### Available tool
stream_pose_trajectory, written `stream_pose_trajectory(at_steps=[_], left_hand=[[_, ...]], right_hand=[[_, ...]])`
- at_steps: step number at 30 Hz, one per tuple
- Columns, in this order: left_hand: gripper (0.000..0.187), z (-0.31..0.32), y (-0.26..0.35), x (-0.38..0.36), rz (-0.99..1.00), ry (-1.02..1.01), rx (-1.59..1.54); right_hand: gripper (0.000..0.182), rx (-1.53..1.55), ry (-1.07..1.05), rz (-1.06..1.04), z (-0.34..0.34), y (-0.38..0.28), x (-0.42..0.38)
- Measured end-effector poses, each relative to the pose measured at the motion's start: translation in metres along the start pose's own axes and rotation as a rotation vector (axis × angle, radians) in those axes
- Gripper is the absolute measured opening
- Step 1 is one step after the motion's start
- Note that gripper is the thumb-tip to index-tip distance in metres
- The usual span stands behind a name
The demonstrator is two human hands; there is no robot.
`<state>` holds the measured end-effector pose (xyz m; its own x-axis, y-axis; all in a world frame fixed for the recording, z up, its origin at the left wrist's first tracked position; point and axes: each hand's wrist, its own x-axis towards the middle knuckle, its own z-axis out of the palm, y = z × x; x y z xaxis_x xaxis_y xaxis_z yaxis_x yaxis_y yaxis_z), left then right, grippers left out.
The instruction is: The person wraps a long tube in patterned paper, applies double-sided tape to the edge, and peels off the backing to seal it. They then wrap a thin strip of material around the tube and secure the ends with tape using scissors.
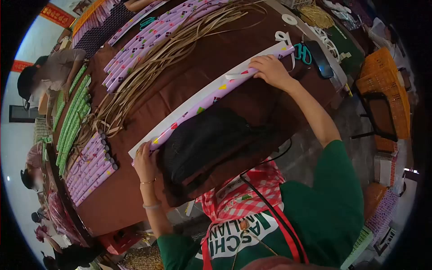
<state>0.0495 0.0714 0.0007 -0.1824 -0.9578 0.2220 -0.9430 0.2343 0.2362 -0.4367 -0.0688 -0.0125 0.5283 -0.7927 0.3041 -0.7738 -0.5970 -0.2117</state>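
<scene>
A long purple patterned roll (209, 98) with a white edge lies diagonally across the brown tablecloth (117, 198). At its lower left end my left hand (143, 158) is wrapped round it. Near the upper right end my right hand (269, 69) grips the same roll, fingers over its top. A short white strip (236, 76) lies on the roll beside my right hand. Black cloth (202, 144) is bunched just below the roll, close to my body. Past the roll's upper end are teal scissors (303, 54) and a white tape roll (282, 37).
Brown strips (153, 67) run beyond the roll, beside more purple rolls (148, 40). Tied purple rolls (92, 168) and green rolls (74, 117) lie at left. A phone (318, 58) rests at right. Other people (54, 74) sit along the left side. An orange crate (382, 76) stands right.
</scene>
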Motion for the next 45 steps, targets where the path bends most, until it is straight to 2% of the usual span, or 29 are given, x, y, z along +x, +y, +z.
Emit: stream_pose_trajectory(at_steps=[4,7,11,15,21,23,25,28,36,40,41,42,45], left_hand=[[0.038,0.0,0.008,0.004,-0.057,-0.022,0.007],[0.038,0.003,0.002,0.001,0.041,0.022,0.002],[0.041,0.001,0.009,0.0,-0.022,-0.015,0.009],[0.043,0.004,0.006,-0.001,0.009,0.011,0.034],[0.046,0.006,0.003,-0.002,0.016,0.044,0.087],[0.047,0.008,0.002,-0.002,0.017,0.032,0.087],[0.047,0.01,0.0,-0.002,0.0,0.025,0.086],[0.048,0.006,0.002,0.0,0.032,0.036,0.091],[0.046,-0.02,0.004,0.007,0.073,0.074,-0.009],[0.036,-0.038,-0.011,0.02,0.021,0.146,0.009],[0.028,-0.04,-0.016,0.025,-0.003,0.21,0.027],[0.028,-0.041,-0.022,0.029,-0.008,0.21,0.029],[0.021,-0.036,-0.04,0.045,-0.068,0.205,-0.014]], right_hand=[[0.032,-0.026,0.017,0.006,-0.004,0.006,0.0],[0.031,-0.038,0.012,-0.005,-0.007,0.003,0.001],[0.036,-0.02,-0.06,0.039,-0.013,0.005,0.004],[0.041,0.026,-0.19,0.103,-0.033,-0.012,0.016],[0.046,0.083,-0.213,0.071,-0.056,-0.034,0.034],[0.045,0.073,-0.269,-0.037,-0.059,-0.034,0.039],[0.043,0.106,-0.334,-0.005,-0.07,-0.055,0.048],[0.038,0.216,-0.319,-0.099,-0.073,-0.063,0.056],[0.014,0.416,-0.245,-0.118,-0.067,-0.096,0.102],[0.008,0.418,-0.238,-0.196,-0.042,-0.1,0.146],[0.008,0.474,-0.264,-0.169,-0.034,-0.106,0.156],[0.008,0.53,-0.293,-0.139,-0.027,-0.114,0.168],[0.01,0.517,-0.245,-0.315,0.013,-0.139,0.207]])
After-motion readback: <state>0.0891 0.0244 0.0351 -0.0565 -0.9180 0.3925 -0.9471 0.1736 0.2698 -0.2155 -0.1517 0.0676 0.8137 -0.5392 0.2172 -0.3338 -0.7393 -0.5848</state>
